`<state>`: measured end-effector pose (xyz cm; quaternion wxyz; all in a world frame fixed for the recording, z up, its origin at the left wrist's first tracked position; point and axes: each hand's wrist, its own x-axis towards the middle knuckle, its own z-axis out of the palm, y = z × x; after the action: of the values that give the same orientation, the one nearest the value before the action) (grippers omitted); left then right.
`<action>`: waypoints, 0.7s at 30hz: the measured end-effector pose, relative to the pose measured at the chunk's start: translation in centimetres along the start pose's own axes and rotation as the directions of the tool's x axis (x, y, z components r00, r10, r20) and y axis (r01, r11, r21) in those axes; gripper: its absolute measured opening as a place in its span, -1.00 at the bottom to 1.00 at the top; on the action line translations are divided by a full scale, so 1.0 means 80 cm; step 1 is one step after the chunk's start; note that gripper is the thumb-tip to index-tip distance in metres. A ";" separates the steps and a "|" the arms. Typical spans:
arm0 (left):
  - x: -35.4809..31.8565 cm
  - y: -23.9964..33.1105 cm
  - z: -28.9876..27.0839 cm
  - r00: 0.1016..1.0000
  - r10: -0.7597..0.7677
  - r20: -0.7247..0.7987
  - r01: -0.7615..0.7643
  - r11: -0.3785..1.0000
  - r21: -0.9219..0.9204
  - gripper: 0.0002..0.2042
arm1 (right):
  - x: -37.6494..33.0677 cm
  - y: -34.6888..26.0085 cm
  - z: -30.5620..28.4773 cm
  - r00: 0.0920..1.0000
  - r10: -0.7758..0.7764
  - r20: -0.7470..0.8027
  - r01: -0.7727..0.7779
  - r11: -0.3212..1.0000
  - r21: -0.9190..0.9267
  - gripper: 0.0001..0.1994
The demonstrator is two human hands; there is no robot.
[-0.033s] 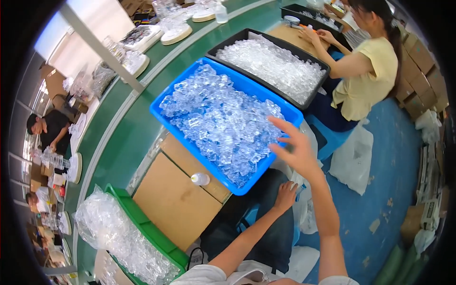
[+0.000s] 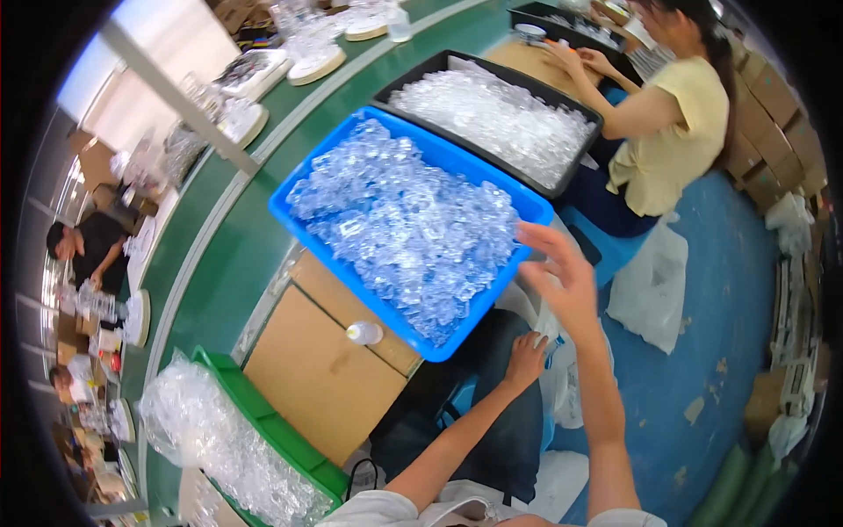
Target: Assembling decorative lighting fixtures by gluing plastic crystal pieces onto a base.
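Blue plastic tub (image 2: 436, 350): one, rectangular with rounded corners and a smooth glossy rim, set slantwise at the worktable's edge, just beside one black tray (image 2: 595, 127). Contents: clear plastic pieces (image 2: 404, 228), small, hard-looking, angular, tinted bluish by the tub; heaped, too many to count. The black tray's pieces (image 2: 496, 119) look whiter and finer.

Right hand (image 2: 569, 285): at the tub's right-hand corner, thumb and fingers apart; contact with the rim cannot be told. Left hand (image 2: 527, 360): low, by the dark-trousered thigh, fingers curled; cannot tell whether they close on anything.

Near side: two flat brown cardboard pieces (image 2: 320, 373), matt; one small white bottle (image 2: 364, 333); one green plastic bin (image 2: 272, 435) holding crinkled transparent film (image 2: 237, 448).
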<state>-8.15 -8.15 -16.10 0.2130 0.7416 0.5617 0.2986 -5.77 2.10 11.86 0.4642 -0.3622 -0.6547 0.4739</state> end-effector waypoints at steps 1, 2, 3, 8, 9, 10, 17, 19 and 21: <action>-0.002 -0.006 0.001 1.000 -0.012 -0.008 0.012 1.000 -0.002 -0.56 | -0.027 0.013 -0.022 0.986 0.022 -0.163 0.002 0.989 0.146 -0.71; 0.008 0.000 0.005 0.999 0.014 -0.047 -0.015 1.000 -0.014 -0.57 | -0.060 0.043 -0.058 0.921 0.047 -0.387 0.003 0.992 0.127 -0.77; 0.011 0.005 0.006 0.997 0.030 -0.071 -0.032 0.999 -0.025 -0.58 | -0.100 0.084 -0.090 0.801 0.075 -0.594 -0.009 0.994 0.112 -0.82; 0.025 0.015 -0.009 0.993 -0.001 -0.121 -0.013 0.994 -0.110 -0.65 | -0.359 0.345 -0.173 0.252 0.406 -0.878 -0.427 0.861 0.276 -0.88; 0.028 0.017 -0.006 0.993 0.010 -0.115 -0.018 0.997 -0.073 -0.67 | -0.412 0.386 -0.174 0.219 0.430 -0.876 -0.585 0.776 0.236 -0.85; 0.033 0.031 0.003 0.997 0.020 -0.080 -0.026 0.997 -0.069 -0.70 | -0.467 0.426 -0.182 0.223 0.445 -0.867 -0.694 0.697 0.180 -0.81; 0.030 0.051 0.010 0.994 0.055 0.098 -0.060 0.997 0.051 -0.72 | -0.494 0.547 -0.150 0.143 0.452 -0.880 -0.860 0.498 0.115 -0.60; 0.032 0.050 0.003 0.990 0.059 0.132 -0.073 0.992 0.104 -0.71 | -0.474 0.574 -0.150 0.022 0.674 -0.738 -0.937 0.271 0.219 -0.45; 0.032 0.051 0.007 0.985 0.060 0.163 -0.079 0.991 0.108 -0.70 | -0.464 0.588 -0.138 0.248 0.598 -0.762 -0.957 0.274 -0.096 -0.37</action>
<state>-4.40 -6.81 -13.28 0.2042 0.7932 0.5326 0.2130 17.72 -15.14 -41.67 0.1898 -0.8938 -0.2823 0.2923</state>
